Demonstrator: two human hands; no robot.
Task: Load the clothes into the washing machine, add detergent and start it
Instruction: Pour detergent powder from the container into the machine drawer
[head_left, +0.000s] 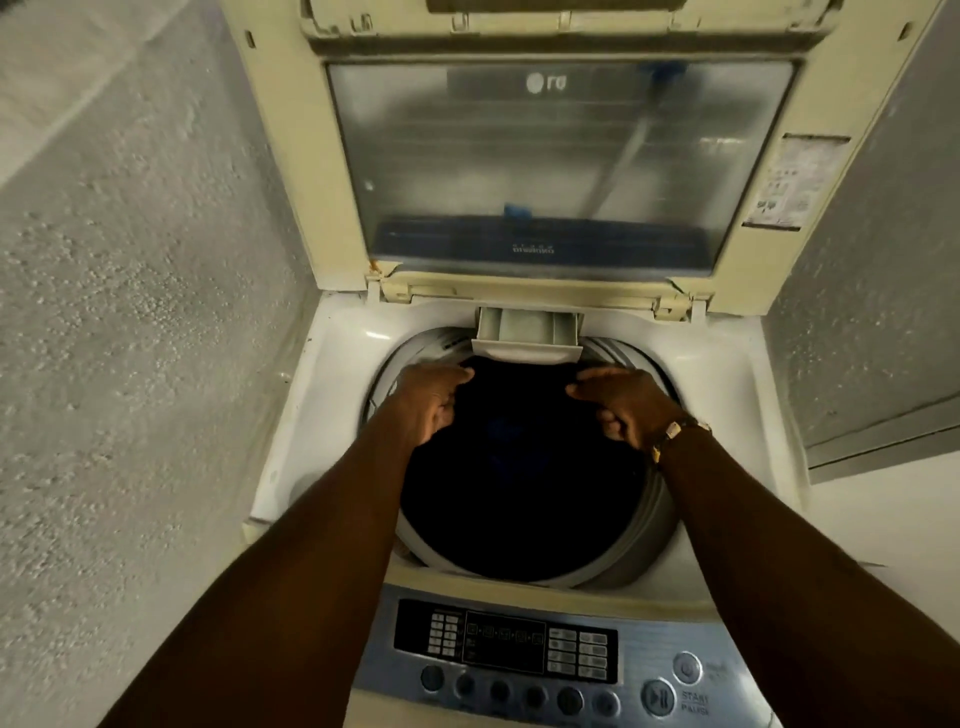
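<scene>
We see both hands reaching over the mouth of the washing machine (332, 415). The left hand (428, 400) hovers at the far left side of the opening, fingers loosely curled and pointing toward the middle, gripping nothing that we can make out. The right hand (621, 402) mirrors it at the far right side, fingers half bent and pointing inward, the thumb tucked under; it also holds nothing we can see. A bracelet (672, 434) with pale and gold pieces sits on the right wrist. Both forearms are bare and run from the bottom corners up to the tub.

Between and beneath the hands lies the drum (519, 483), which looks very dark. Something dark with a faint blue tint fills it, likely the clothes (506, 436), but we cannot tell separate pieces or how full it is.

Just beyond the fingertips, at the back rim of the opening, the detergent drawer (527, 340) is pulled out; its compartments look pale, and we cannot tell whether they hold anything.

The lid (561, 166) stands raised behind the drawer, its window cloudy. Nearest to us is the control panel (506, 647), with a row of round buttons and a start/pause button (657, 696) at its right. Rough grey walls (130, 291) close in on both sides.
</scene>
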